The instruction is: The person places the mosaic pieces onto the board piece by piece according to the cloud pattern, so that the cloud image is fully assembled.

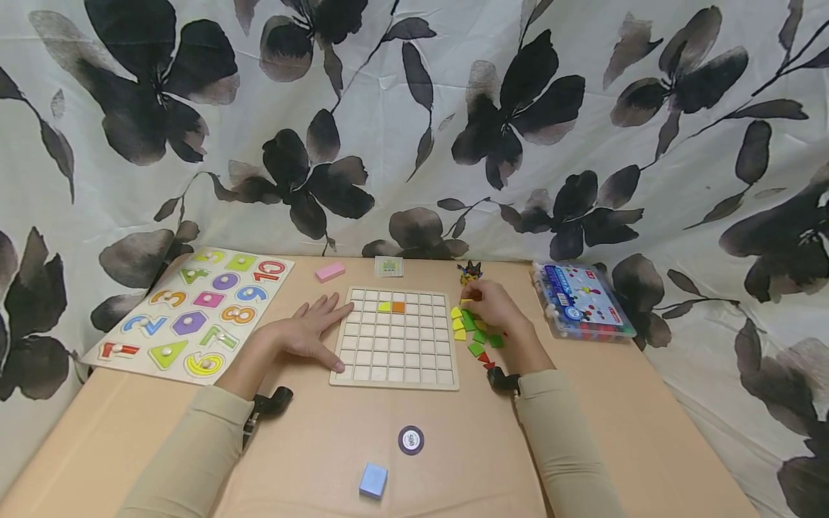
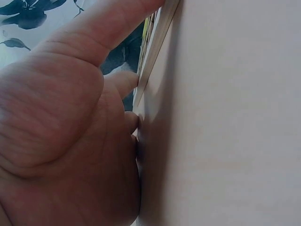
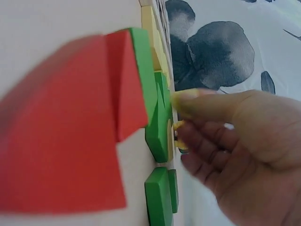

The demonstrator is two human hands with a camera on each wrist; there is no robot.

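A wooden grid board (image 1: 395,360) lies in the middle of the table, with a yellow tile (image 1: 384,306) and an orange tile (image 1: 398,307) set side by side in its second row. My left hand (image 1: 320,329) rests flat on the table with straight fingers against the board's left edge (image 2: 155,47). My right hand (image 1: 478,298) is over a pile of yellow, green and red tiles (image 1: 476,338) just right of the board. In the right wrist view its thumb and curled fingers (image 3: 197,141) pinch a small yellow tile (image 3: 178,125), beside green tiles (image 3: 157,117) and a red tile (image 3: 70,141).
A number puzzle board (image 1: 194,309) lies at the left. Along the back stand a pink block (image 1: 330,271), a small card (image 1: 388,267) and a toy figure (image 1: 470,272). A plastic box (image 1: 579,298) sits at the right. A round disc (image 1: 411,439) and blue block (image 1: 373,480) lie near me.
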